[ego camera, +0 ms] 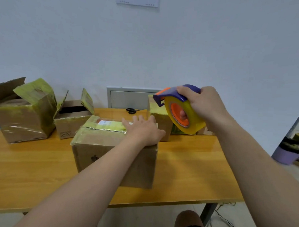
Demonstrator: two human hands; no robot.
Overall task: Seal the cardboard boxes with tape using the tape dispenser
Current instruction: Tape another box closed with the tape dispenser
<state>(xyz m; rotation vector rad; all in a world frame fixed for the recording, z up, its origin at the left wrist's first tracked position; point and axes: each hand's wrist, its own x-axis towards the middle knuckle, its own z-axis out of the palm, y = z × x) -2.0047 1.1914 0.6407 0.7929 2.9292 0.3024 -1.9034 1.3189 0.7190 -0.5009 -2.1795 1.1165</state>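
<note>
Tape dispenser [178, 107] is being gripped in the curled fingers of the right hand [204, 105] and held raised beside the near cardboard box [112, 156], whose flaps are being pressed down under the flat left hand [143, 130], probably for steadying, on the table [194, 166].

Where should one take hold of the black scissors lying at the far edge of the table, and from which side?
Probably by the black handle loops, from above and from the left. The scissors lie flat on the table, loops to the left, blades pointing right toward a taped box. The left hand, flat on the near box, is the closer one.
</note>
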